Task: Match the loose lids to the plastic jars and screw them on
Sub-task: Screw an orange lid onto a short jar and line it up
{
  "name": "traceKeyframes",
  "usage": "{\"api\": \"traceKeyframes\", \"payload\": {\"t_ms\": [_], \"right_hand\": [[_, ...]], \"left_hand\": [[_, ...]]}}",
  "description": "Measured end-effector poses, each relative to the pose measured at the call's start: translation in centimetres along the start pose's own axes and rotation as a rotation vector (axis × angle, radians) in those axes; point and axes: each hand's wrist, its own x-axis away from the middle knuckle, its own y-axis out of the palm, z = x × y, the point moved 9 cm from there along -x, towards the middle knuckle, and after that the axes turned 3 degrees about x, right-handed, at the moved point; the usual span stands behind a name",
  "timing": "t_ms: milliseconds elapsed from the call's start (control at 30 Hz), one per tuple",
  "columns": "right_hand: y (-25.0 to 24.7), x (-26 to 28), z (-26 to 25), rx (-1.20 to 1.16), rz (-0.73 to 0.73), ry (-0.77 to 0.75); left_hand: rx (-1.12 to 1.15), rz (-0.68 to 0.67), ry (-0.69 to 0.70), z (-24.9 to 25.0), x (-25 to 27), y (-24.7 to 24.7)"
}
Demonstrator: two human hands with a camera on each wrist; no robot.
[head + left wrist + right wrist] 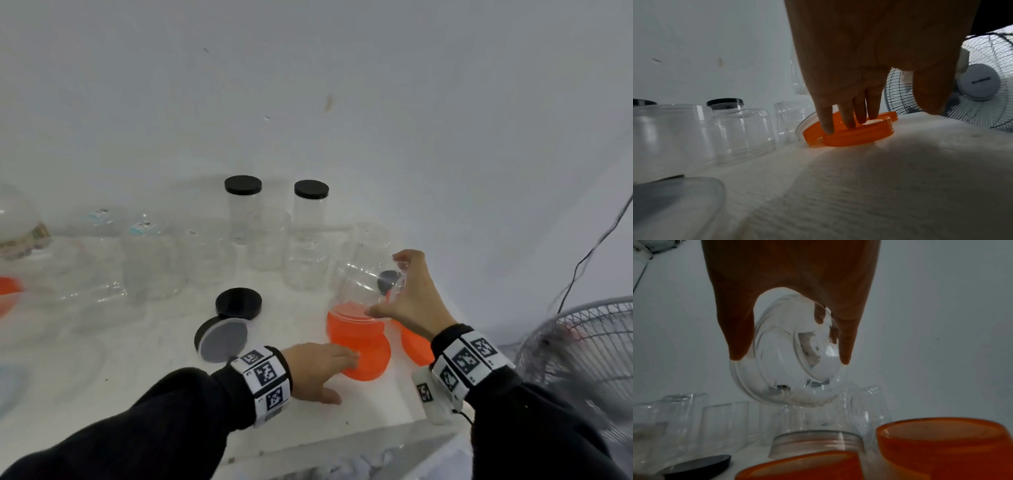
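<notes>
Over on the far left of the white table [359,414] an orange lid [8,294] pokes into frame, then a crowd of clear open jars [150,260], and behind them two tall jars already capped in black [243,185]. Moving right, two loose black lids [238,303] lie mid-table, one leaning on the other.

Now the left hand [317,368]: palm down, fingers [846,120] straight and pressing on top of a loose orange lid [368,356], thumb on the table beside it. Nothing clasped there, the hand is simply laid flat on the lid.

Right of that, the right hand [411,301] holds a wide clear jar [364,277] off the table, tilted, thumb and fingers spread and curled round its base, mouth dipping toward another orange lid [352,327]. A third orange lid [416,346] sits under that wrist; a fan [582,346] stands just off the table's corner.

The danger, to my eye: that jar is slick and held by the base only, so a tilt further could slip it into the jars behind. And lids overlapping means lifting one may drag its neighbour.
</notes>
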Motion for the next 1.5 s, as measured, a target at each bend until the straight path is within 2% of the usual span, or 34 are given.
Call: {"api": "traceKeyframes", "payload": {"t_ms": [267, 500, 667, 900, 1100, 1500], "right_hand": [[0.7, -0.1, 1.3, -0.029, -0.071, -0.013], [3.7, -0.7, 1.0, -0.327, -0.125, 0.095], [6.3, -1.1, -0.7, -0.428, -0.2, 0.095], [9.1, -1.1, -2.2, -0.466, -0.257, 0.072], [10.7, -1.0, -2.9, -0.432, -0.256, 0.066], [14.4, 0.0, -2.6, -0.466, -0.383, 0.156]], "left_hand": [[-0.026, 0.039, -0.112, -0.7, 1.6, -0.3], [-0.078, 0.086, -0.314, -3.7, 6.2, -0.5], [-0.146, 0.092, -0.42, -4.5, 8.0, -0.4], [-0.092, 0.121, -0.436, -5.3, 8.9, 0.1], [-0.114, 0.168, -0.513, -6.7, 9.9, -0.2], [-0.138, 0.205, -0.709, -9.8, 13.4, -0.6]]}}
